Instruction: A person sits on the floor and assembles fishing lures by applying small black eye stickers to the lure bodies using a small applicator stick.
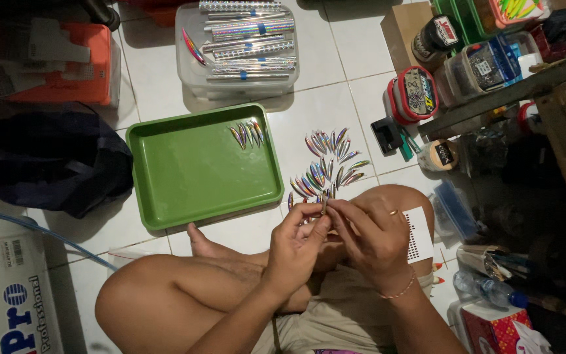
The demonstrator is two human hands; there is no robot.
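**Two hands on one small lure**

Both your left hand [299, 236] and your right hand [369, 237] pinch one small shiny lure [325, 204] between fingertips, above your knee. Just beyond it, a heap of lures [327, 167] lies on the tiled floor [335, 111], beside the green tray [191, 177] holding a few more.

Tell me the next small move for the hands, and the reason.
Probably carry the small lure pinched between left hand and right hand over to the green tray. A short row of lures already lies in its top corner, while many more wait on the tiled floor.
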